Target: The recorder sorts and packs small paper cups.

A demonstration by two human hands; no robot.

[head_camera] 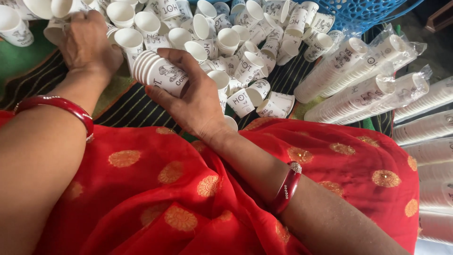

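My right hand (196, 101) lies palm-up across my lap, wrist bent back, fingers curled around a short nested stack of paper cups (160, 71); the thumb runs over the top of the stack and the fingertips press it from below, so the stack lies on its side with its open rims facing left; the rims show as thin white rolled rings packed close together, and the outer cup is matte white paper with dark grey print. My left hand (87, 45) reaches forward, knuckles up, fingers bent down among the loose cups at the far left edge of the striped mat (127, 106); it covers what it grasps, so I cannot tell whether it pinches one cup or only rests on them.

The stack sits just above the near edge of the mat, near its middle; behind it the pile of loose paper cups (226, 38) spreads to the far edge, some upright, some tipped over, all small, tapered and white inside. The mat is dark cloth with fine pale stripes and a green border. Toward its right edge lie long sleeves of stacked cups (349, 94) wrapped in clear crinkled plastic, side by side and slanted. A blue plastic basket (363, 14) with a lattice wall stands at the far right corner.

A glossy red bangle (61, 106) circles my left wrist, a red bangle with small stones (288, 186) my right; red cloth with orange round motifs (188, 189) covers my lap.
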